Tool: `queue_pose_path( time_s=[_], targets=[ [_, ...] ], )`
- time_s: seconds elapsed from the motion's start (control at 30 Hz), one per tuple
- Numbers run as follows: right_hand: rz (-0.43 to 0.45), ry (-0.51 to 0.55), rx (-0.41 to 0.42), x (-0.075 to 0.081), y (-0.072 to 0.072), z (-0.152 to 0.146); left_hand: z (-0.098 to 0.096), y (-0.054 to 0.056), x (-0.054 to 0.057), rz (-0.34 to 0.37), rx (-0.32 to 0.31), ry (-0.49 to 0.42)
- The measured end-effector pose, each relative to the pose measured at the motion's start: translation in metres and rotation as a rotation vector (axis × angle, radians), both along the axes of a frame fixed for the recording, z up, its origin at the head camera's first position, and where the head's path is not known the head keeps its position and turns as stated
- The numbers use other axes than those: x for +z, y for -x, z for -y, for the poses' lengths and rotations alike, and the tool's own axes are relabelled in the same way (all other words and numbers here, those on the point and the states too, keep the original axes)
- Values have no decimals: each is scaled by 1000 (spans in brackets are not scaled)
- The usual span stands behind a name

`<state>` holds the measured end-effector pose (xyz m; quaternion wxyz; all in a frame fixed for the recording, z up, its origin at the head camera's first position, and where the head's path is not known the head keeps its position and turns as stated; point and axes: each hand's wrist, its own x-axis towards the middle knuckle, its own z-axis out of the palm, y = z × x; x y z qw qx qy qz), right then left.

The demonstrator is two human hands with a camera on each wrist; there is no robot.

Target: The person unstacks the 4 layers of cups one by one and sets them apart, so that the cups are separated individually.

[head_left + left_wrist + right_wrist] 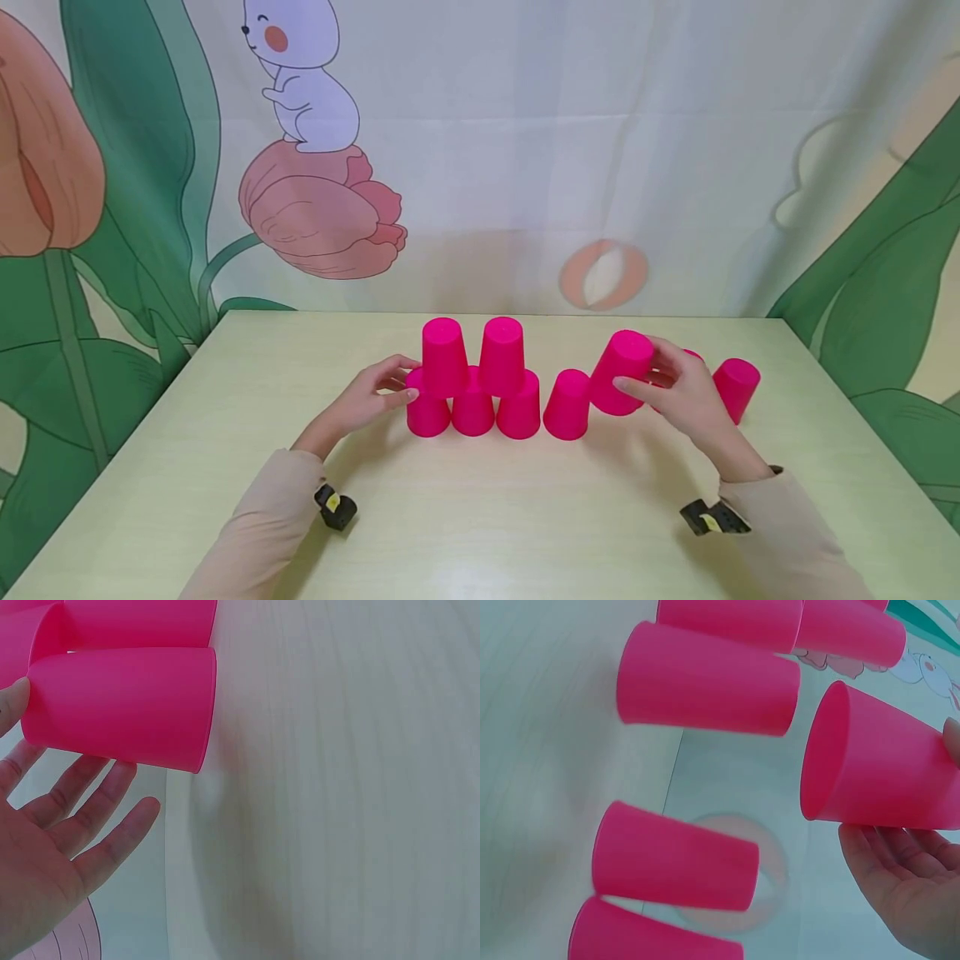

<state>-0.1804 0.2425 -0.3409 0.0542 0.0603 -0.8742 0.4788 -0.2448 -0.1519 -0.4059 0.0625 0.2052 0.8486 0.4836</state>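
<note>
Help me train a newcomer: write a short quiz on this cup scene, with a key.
1. True or false: the right grip holds a tilted cup off the table.
2. How many upper cups rest on lower ones? A) one B) two C) three
3. Fill in: the leftmost bottom cup is nearest the ____ grip.

Key: 1 true; 2 B; 3 left grip.

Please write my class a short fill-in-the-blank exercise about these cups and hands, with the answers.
1. Exactly ____ cups form the upper row.
2. Every cup in view is coloured ____.
3. The right hand holds one tilted ____ off the table.
4. The left hand is at the person's ____ end of the lower row.

Missing words: two; pink; cup; left.
</note>
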Motion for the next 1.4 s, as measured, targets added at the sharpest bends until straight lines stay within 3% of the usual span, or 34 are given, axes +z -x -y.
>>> queue_pose_path(
  time_s=[0.5,1.07,1.3,1.4],
  targets=[
    [4,-27,-24,-14,-7,-31,-1,0,1,3,4,0],
    [148,-140,-51,-34,1,-49,1,0,0,-8,-9,-10],
    [161,-209,-47,-43,6,-47,-9,-21,31,9,-21,-3],
    [163,-227,-41,-47,8,-48,-9,-22,32,5,-25,-2]
  ],
)
